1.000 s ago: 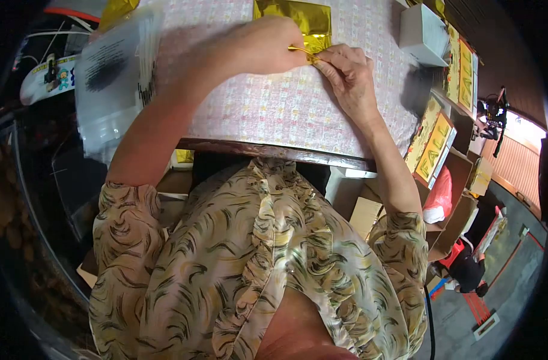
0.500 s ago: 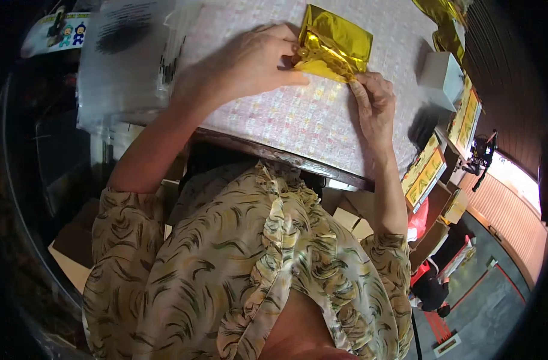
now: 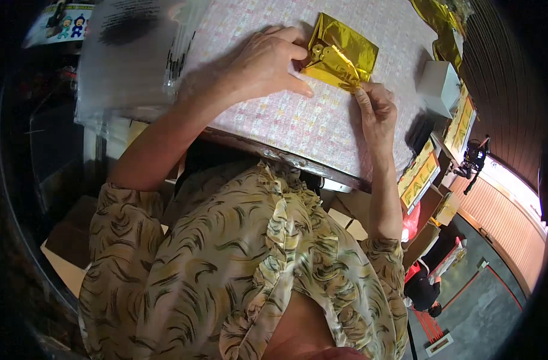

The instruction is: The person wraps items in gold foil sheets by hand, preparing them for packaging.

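A shiny gold foil sheet, folded into a flat packet with a crumpled near edge, lies on the cloth-covered table. My left hand is at its left side, thumb stretched out and apart from the other fingers. Its fingertips reach the foil's left edge without closing round it. At the near right corner, my right hand pinches the foil between thumb and fingers.
Stacked clear plastic bags lie on the table's left side. A white box stands at the right edge, with more gold foil beyond it. Yellow printed boxes line the right. A person in dark clothes is farther off.
The folded near edge of the foil stands up more than before. My left thumb and fingers have spread a little wider, while the right hand keeps its pinch. The whole view has shifted slightly.
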`<action>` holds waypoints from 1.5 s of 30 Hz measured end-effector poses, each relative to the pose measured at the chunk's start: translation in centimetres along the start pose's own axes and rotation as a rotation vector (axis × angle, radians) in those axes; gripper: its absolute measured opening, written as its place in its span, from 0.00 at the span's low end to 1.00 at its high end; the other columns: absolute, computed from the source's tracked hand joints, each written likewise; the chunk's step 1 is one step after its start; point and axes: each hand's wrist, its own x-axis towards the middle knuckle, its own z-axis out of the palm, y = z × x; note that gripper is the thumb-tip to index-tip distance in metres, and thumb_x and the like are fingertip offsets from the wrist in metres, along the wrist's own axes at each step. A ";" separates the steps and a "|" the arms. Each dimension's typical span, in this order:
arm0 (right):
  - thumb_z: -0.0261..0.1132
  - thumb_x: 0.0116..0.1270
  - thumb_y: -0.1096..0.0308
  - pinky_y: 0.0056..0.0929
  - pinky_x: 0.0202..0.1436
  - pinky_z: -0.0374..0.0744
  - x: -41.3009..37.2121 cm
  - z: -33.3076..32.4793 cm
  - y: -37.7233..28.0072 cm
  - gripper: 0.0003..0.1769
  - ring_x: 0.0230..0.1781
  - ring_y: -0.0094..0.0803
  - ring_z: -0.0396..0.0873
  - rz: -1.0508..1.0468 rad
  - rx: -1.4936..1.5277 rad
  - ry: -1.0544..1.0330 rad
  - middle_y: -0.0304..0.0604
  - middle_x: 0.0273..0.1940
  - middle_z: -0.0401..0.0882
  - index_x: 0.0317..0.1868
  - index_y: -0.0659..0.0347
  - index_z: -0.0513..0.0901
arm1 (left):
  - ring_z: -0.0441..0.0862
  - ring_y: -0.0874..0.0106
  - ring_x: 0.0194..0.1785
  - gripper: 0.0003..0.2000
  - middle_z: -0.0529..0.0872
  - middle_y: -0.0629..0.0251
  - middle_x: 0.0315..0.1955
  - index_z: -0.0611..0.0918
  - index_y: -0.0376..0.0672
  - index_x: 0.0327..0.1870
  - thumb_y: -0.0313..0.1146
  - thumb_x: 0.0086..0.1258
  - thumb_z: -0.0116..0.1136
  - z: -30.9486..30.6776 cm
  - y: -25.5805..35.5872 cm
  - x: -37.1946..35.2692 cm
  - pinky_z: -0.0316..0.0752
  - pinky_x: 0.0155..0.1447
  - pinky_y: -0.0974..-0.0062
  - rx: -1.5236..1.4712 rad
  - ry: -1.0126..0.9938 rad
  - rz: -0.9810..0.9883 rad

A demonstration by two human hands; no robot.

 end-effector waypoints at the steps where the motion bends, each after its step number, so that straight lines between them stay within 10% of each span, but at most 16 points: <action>1: 0.73 0.71 0.71 0.29 0.54 0.70 -0.1 0.0 0.0 0.04 0.39 0.31 0.73 0.021 0.030 -0.002 0.39 0.35 0.85 0.41 0.62 0.89 | 0.83 0.58 0.54 0.15 0.86 0.58 0.49 0.92 0.39 0.40 0.42 0.61 0.76 -0.1 -0.1 -0.2 0.76 0.65 0.59 0.007 0.003 0.029; 33: 0.71 0.74 0.74 0.21 0.51 0.80 -2.1 0.7 0.0 0.11 0.44 0.21 0.81 -0.107 -0.240 0.122 0.38 0.46 0.83 0.52 0.67 0.82 | 0.86 0.61 0.42 0.19 0.88 0.60 0.40 0.88 0.34 0.29 0.45 0.65 0.75 1.4 0.6 1.5 0.79 0.49 0.64 0.065 -0.037 -0.212; 45: 0.79 0.64 0.70 0.33 0.60 0.75 -2.3 -1.7 -1.6 0.15 0.54 0.35 0.79 -0.147 -0.247 -0.017 0.42 0.51 0.84 0.50 0.59 0.88 | 0.85 0.61 0.54 0.13 0.87 0.65 0.50 0.90 0.44 0.41 0.38 0.59 0.77 1.0 -0.6 0.4 0.79 0.61 0.65 0.032 -0.031 0.171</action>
